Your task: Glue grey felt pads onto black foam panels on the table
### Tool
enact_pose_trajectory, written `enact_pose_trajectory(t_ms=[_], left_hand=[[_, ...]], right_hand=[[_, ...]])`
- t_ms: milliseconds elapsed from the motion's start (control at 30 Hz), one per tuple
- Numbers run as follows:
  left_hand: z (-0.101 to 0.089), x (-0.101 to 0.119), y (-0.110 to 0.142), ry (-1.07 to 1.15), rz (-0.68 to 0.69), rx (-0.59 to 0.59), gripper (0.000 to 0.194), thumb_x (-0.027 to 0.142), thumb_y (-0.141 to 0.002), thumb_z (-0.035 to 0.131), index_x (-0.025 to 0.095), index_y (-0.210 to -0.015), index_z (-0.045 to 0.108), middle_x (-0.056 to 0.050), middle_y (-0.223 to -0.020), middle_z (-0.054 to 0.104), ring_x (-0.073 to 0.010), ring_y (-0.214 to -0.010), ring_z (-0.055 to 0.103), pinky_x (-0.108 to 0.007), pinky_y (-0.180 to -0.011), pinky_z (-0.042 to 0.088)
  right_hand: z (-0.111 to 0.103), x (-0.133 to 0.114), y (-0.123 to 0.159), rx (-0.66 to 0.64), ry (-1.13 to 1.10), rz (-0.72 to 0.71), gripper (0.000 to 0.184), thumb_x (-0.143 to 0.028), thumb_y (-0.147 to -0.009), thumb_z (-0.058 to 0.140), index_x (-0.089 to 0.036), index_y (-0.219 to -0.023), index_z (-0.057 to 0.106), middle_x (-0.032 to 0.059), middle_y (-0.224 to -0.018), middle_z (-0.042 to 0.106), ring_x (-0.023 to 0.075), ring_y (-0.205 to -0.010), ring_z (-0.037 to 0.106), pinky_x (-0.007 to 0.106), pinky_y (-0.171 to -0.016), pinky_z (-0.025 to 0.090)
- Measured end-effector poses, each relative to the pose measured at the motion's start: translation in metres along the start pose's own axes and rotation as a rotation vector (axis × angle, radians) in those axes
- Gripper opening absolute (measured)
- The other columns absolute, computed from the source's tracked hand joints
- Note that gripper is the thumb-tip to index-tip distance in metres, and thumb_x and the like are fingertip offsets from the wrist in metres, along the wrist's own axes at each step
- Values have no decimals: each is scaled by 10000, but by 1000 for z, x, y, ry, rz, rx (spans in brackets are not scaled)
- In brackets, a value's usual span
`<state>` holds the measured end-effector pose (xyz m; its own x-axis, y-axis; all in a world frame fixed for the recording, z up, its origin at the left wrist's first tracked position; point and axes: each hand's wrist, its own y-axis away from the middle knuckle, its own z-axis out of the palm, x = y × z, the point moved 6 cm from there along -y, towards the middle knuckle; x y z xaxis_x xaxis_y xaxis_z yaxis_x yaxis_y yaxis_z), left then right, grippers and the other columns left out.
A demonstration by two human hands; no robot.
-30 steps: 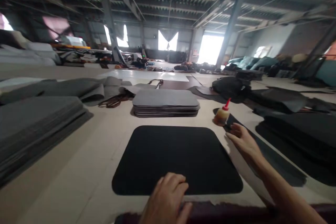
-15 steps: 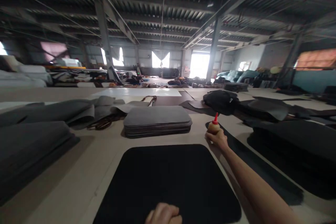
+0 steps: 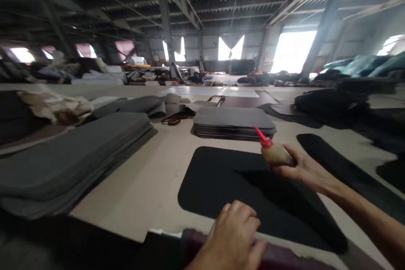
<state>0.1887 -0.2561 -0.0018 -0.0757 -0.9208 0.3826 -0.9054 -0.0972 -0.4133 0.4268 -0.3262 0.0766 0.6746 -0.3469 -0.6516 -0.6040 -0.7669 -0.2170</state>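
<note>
My right hand [image 3: 297,166] is wrapped round a squeeze bottle [image 3: 274,153] with a pale yellowish body and a red pointed nozzle. The bottle is held above the black panel [image 3: 218,173], its nozzle pointing up and to the left, and a shadow falls on the panel below. This panel is a flat sheet with rounded corners, lying at an angle on the table. At its near edge is my left hand [image 3: 236,230], fingers curled and closed; whatever is under the fingers is hidden.
A stack of grey panels [image 3: 234,120] stands beyond the black panel. To the left lies a long stack of grey sheets [image 3: 95,147]. A narrow black strip [image 3: 344,168] lies to the right, before a dark heap [image 3: 332,105]. Dark reddish material [image 3: 284,257] shows at the table's near edge.
My right hand has brought the bottle from beside the black strip to over the panel, tipping it leftward. The panel now lies turned, with my left hand at its near edge. The view has swung left.
</note>
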Motion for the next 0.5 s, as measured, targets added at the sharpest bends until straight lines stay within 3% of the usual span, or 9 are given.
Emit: enact_pose_trajectory(t_ms=[100, 267, 400, 500], left_hand=[[-8, 9, 1, -7, -24, -37, 260, 389, -915, 606, 200, -1090, 640, -43, -1114, 655, -226, -1068, 564, -380, -926, 465], [-10, 10, 1, -75, -18, -55, 323, 448, -931, 552, 184, -1080, 663, -76, -1162, 644, -253, -1132, 552, -402, -975, 473], [-14, 11, -2, -109, -16, -20, 310, 465, -900, 571, 227, -1071, 672, -43, -1287, 597, -263, -1275, 478, -467, -1139, 344], [-16, 12, -4, -136, -40, -14, 327, 475, -902, 554, 214, -1065, 663, -52, -1293, 599, -263, -1312, 447, -472, -1157, 320]], right_hand=[[34, -36, 24, -225, 114, -115, 516, -385, -769, 678, -268, -1253, 538, -8, -921, 687, 222, -775, 658, 296, -691, 499], [57, -60, 38, -227, 136, -122, 521, -445, -727, 715, -252, -1165, 510, 14, -910, 691, 246, -778, 665, 285, -619, 502], [63, -75, 34, -254, 83, -116, 482, -441, -694, 738, -260, -1090, 532, -4, -907, 691, 234, -790, 664, 268, -610, 510], [70, -88, 32, -309, -55, -87, 438, -422, -702, 717, -268, -1084, 570, -19, -895, 691, 216, -785, 667, 257, -637, 525]])
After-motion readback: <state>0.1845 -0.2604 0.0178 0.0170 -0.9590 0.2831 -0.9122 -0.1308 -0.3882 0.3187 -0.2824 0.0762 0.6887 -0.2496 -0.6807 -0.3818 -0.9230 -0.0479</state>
